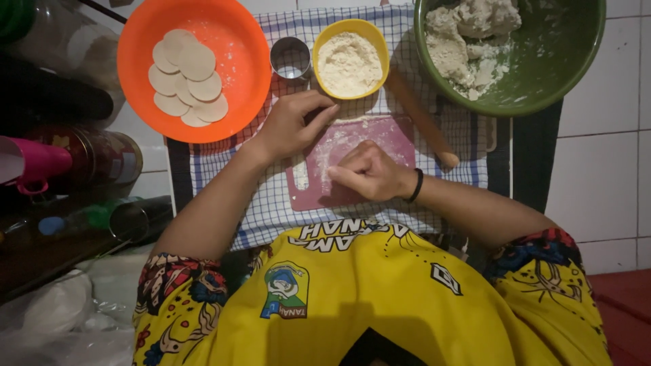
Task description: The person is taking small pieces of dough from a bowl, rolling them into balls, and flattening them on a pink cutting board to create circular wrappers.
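An orange bowl [234, 54] is holding pale cream dough rounds [188, 78], a yellow bowl [350, 30] is showing off-white flour [349, 64], a green bowl [556, 61] is sitting beside them, and a pink board [380, 139] is lying on a blue-and-white checked cloth [271, 203].

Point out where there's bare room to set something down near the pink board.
Bare checked cloth lies left of the pink board, under the left forearm, and a narrower strip right of the rolling pin. The far edge is crowded: orange bowl, metal cutter, yellow flour bowl, green dough bowl. Both hands cover the board.
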